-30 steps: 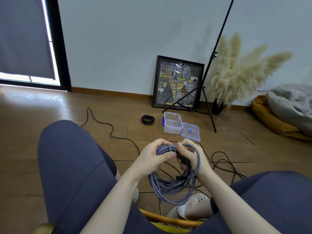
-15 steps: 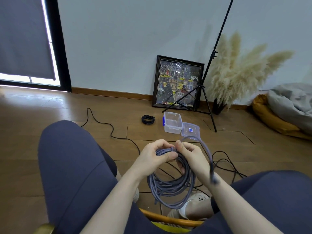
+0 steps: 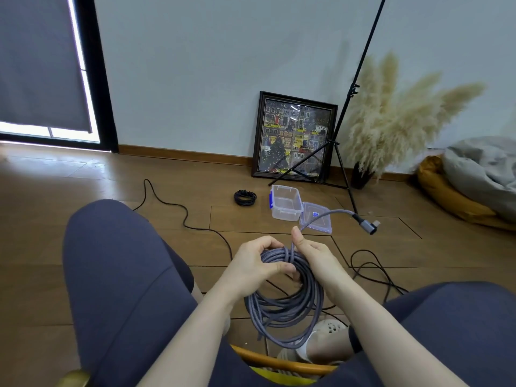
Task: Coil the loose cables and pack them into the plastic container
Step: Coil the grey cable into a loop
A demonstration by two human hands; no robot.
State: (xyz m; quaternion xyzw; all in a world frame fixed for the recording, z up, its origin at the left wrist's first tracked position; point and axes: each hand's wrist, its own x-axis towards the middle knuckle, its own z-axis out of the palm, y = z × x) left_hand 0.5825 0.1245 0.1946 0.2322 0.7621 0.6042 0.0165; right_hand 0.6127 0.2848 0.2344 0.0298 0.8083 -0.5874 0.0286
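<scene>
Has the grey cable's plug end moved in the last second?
Yes. The plug end has swung up and right out of the coil, now past the container lid.

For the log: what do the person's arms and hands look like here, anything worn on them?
Both forearms are bare, with no sleeves in view. The left hand and right hand wear no gloves, and no rings show. A dark band sits on the right arm, near the elbow. Dark blue trousers cover the legs.

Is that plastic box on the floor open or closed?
Open. The box has no cover on; its lid lies flat on the floor beside it. Nothing shows inside.
</scene>
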